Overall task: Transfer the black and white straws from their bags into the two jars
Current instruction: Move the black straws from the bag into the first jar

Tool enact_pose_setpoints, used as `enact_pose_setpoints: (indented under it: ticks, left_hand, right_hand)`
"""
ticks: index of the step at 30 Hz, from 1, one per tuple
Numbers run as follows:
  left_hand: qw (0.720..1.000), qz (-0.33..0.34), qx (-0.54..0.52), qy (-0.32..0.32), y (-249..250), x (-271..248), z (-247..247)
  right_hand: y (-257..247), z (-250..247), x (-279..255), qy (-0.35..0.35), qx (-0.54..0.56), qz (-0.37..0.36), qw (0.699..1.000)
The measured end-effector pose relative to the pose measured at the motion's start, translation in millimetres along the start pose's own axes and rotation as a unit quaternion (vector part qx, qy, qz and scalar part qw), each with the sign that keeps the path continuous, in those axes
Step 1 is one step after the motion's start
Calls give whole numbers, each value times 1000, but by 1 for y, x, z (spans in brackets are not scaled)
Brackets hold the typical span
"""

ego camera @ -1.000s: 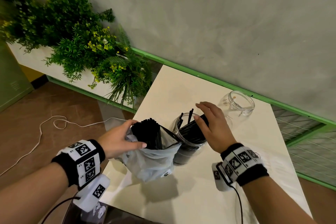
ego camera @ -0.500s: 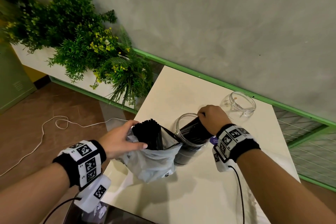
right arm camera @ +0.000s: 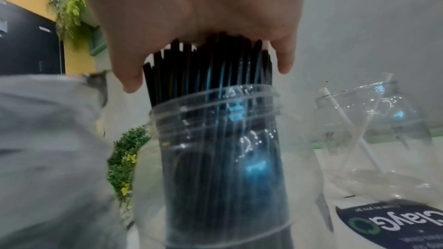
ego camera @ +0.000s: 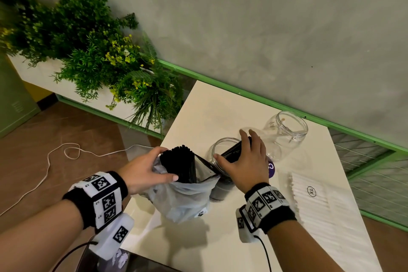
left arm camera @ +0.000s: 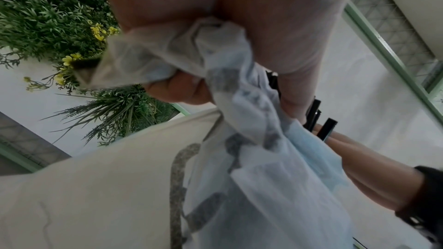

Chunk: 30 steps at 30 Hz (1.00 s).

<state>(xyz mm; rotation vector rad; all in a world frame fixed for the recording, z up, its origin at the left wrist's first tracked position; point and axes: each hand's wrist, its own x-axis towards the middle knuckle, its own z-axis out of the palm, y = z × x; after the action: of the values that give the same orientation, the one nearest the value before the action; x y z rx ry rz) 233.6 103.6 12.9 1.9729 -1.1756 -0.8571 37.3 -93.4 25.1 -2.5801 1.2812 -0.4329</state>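
A clear bag [ego camera: 183, 201] holding a bundle of black straws [ego camera: 178, 161] stands on the white table [ego camera: 209, 112]. My left hand [ego camera: 143, 170] grips it near its mouth; in the left wrist view the crumpled bag [left arm camera: 251, 158] sits in my fingers [left arm camera: 299, 44]. Right beside it a clear jar [ego camera: 217, 148] holds more black straws [right arm camera: 210, 75]. My right hand [ego camera: 245, 161] lies over their tops with its fingers fairly straight, palm [right arm camera: 191, 7] pressing on the ends, thumb down the side. A second clear jar [ego camera: 287, 132] behind holds one white straw [right arm camera: 345, 118].
A flat pack of white straws [ego camera: 313, 201] lies at the table's right. A dark round label [ego camera: 271, 169] lies between the jars. Green plants [ego camera: 88, 51] in a white planter stand to the left, and a white cable [ego camera: 55, 157] runs across the floor.
My right hand closed down on the black straws in the jar, pushing in the ones that stuck up, and now lies flatter over their tops. My left hand has kept hold of the bag.
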Motion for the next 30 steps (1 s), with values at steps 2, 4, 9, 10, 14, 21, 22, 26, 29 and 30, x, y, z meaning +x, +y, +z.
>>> enact_pose_setpoints:
  ticks: [2,4,9,10,14,21,22,26,29,30]
  left_hand:
    - [1000,-1,3,2,-4,0,-1]
    - [1000,-6,2,1,-6,0,-1]
    - [1000,-16,4,4,-4,-2,-1]
    - [1000,-16,1,4,-3,-2,-1]
    - [1000,-15,-13,2,-1,-3,-3]
    - [999,-12,-35,-1,2,-2,-3]
    - [999,-12,-39,-1,1,-1,-3]
    - [999,-11,-32,-1,-2,1,-3]
    - [999,-10,-31,-1,-3,2,-4]
    - [999,-10,-36,-1,-4,2,-4]
  right_hand:
    - [4,3,8,5,-2,-1,1000]
    - [8,2,19,-1,9,-4,1000]
    - [6,5,37,32,12,-44,998]
    - [5,6,39,43,7,-55,998]
    - [-1,0,55,90,12,-88,992]
    - [9,0,72,61,-45,-120,990]
    - [11,0,72,56,-50,-118,990]
    - [16,-4,72,46,-37,-145,988]
    - [14,-6,67,57,-62,-223,971]
    - [12,-4,66,47,-92,-257,961]
